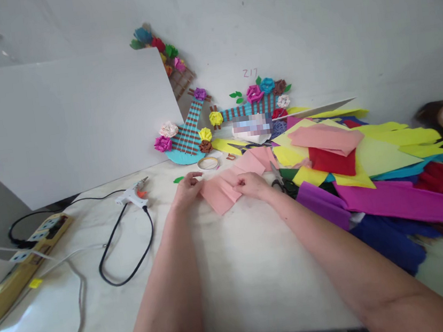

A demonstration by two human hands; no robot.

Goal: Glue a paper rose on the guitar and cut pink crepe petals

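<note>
A creased strip of salmon-pink crepe paper point(220, 194) lies on the white table, its far end reaching back to the right. My left hand point(187, 190) pinches its left edge, with the fingertips partly hidden by the hand. Further along the strip, my right hand point(253, 186) has closed its thumb and fingers on the near edge. Scissors point(277, 176) rest just right of my right hand. Behind the paper sit a roll of tape point(208, 163) and a small brown scrap point(230, 157). A green paper leaf point(178, 180) is beside my left hand.
A glue gun point(134, 195) with a looping black cord lies left, near a power strip point(48, 236). Coloured crepe paper point(396, 209) is heaped at right. Flower-decorated guitar shapes point(186, 143) lean at the back beside a white board point(71, 125).
</note>
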